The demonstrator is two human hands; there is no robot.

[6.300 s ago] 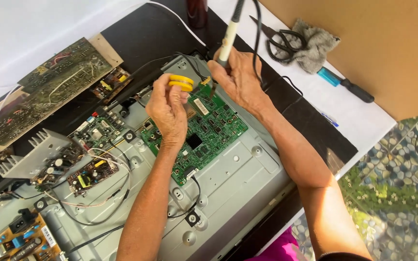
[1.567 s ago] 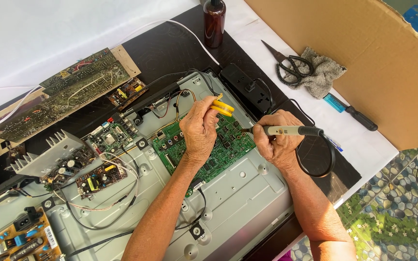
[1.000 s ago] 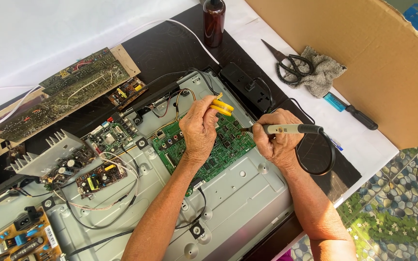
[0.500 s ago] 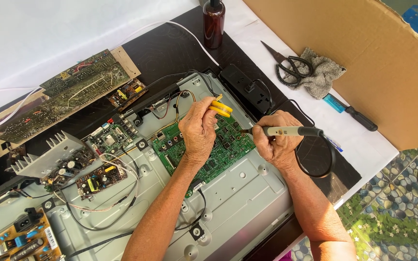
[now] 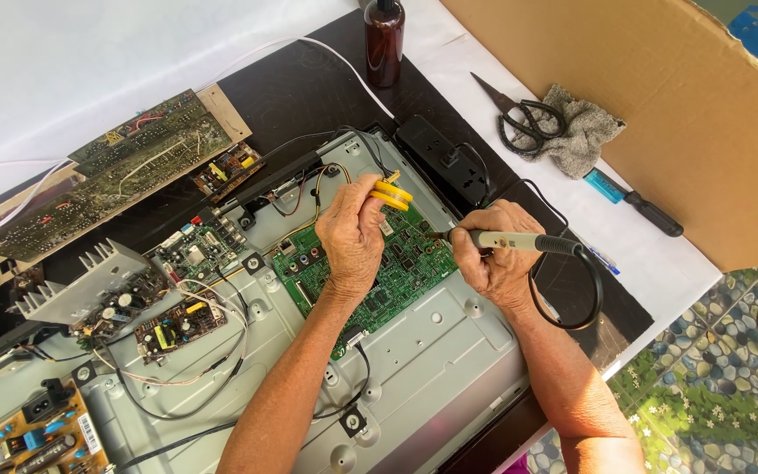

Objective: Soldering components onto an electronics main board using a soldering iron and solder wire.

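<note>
Green circuit board point(image 5: 396, 272) on white-covered table point(image 5: 89, 61)

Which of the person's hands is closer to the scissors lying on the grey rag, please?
The right hand. It holds a soldering iron below and slightly left of the scissors. The left hand, holding yellow-handled pliers, sits farther left over the green circuit board.

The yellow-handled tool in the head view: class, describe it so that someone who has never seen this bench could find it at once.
Start at the grey metal chassis lying open on the bench, and find the green circuit board at its middle. Over the board's upper edge, the left hand pinches a small tool with yellow handles. It is the only bright yellow thing in a hand; the right hand holds a pale soldering iron.
</note>
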